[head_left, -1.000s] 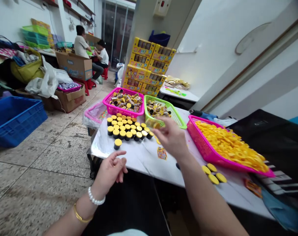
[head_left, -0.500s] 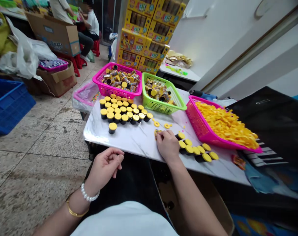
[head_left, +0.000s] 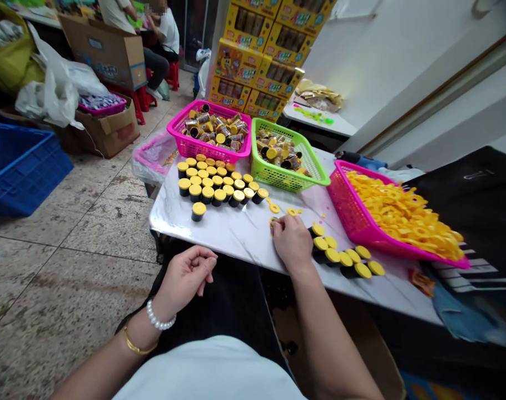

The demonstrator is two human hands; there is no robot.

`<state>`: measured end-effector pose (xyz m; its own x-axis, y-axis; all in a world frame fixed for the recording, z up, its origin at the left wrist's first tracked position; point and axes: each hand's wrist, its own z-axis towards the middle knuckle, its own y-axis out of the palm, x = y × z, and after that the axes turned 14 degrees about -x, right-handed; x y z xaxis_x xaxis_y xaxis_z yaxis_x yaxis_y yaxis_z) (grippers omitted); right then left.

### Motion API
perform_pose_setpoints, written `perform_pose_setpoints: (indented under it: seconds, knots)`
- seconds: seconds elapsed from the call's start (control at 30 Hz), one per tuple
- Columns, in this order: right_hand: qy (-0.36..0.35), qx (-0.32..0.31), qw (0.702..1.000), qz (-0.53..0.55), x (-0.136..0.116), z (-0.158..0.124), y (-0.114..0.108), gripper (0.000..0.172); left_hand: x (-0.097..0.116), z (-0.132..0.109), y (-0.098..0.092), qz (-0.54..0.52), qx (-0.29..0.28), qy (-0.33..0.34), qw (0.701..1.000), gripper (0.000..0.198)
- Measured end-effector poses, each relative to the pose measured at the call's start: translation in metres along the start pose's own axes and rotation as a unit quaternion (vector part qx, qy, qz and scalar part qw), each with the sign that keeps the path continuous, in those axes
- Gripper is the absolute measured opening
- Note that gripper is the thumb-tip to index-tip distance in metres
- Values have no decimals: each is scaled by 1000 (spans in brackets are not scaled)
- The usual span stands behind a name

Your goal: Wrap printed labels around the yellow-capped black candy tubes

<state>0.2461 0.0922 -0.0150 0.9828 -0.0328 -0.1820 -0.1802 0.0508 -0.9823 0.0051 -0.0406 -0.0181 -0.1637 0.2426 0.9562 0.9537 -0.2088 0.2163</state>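
Observation:
My left hand (head_left: pixel 190 275) hovers over my lap at the table's near edge, its fingers loosely curled with nothing visible in them. On the table, my right hand (head_left: pixel 292 241) is closed at the fingertips on a small yellow printed piece (head_left: pixel 273 223), partly hidden by the fingers. Just beyond it lie a yellow ring with a tab (head_left: pixel 273 208) and a second yellow ring (head_left: pixel 292 211). Black cups with yellow lids (head_left: pixel 332 255) stand right of that hand. A larger group of the same cups (head_left: pixel 207 194) stands at the left, with one cup (head_left: pixel 198 211) apart in front.
A pink basket (head_left: pixel 211 155) and a green basket (head_left: pixel 286 180) hold small lidded cups. Another pink basket (head_left: pixel 348 214) is heaped with yellow rings. Yellow boxes (head_left: pixel 261 66) are stacked behind the table (head_left: pixel 232 239). A blue crate (head_left: pixel 23 172) sits on the floor; people sit farther back.
The view has turned slightly left, so things appear farther right. The yellow piece at my right fingertips shows narrower than before. My left hand keeps its curled pose.

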Motion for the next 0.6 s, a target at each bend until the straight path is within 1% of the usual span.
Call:
perform_pose_setpoints:
  seconds: [0.07,0.13,0.2,0.23,0.27,0.3,0.37,0.43,0.47,0.5,0.57,0.6]
  knots:
    - [-11,26,1000,3,1,0,-1,13,-1,0,-2,-5,5,0,1000,38]
    - [-47,81,995,25,-4,-9,-3,13,0,0,-2,-13,6,-1,1000,40]
    - [-127,142,979,73,-18,-27,-7,14,2,1,-1,-25,15,6,1000,42]
    - [-176,162,966,101,-28,-39,-8,14,4,2,1,-33,21,14,999,43]
    - [-228,163,951,129,-39,-52,-9,13,5,4,2,-43,26,24,998,43]
    - [-274,150,937,153,-50,-65,-9,11,6,5,4,-53,27,33,998,45]
    - [-346,107,912,191,-70,-87,-7,8,8,7,4,-72,23,47,996,45]
    - [-377,70,895,228,-81,-100,-3,9,7,8,1,-76,22,52,995,41]
    - [-369,58,892,254,-84,-103,0,7,7,7,-1,-71,28,52,996,38]
    - [-344,46,893,287,-84,-103,1,8,6,6,-4,-64,38,51,996,34]
    - [-272,-3,887,374,-82,-101,2,23,5,4,-9,-47,56,50,996,29]
    - [-239,-50,875,418,-81,-100,1,28,4,3,-11,-41,60,51,996,27]
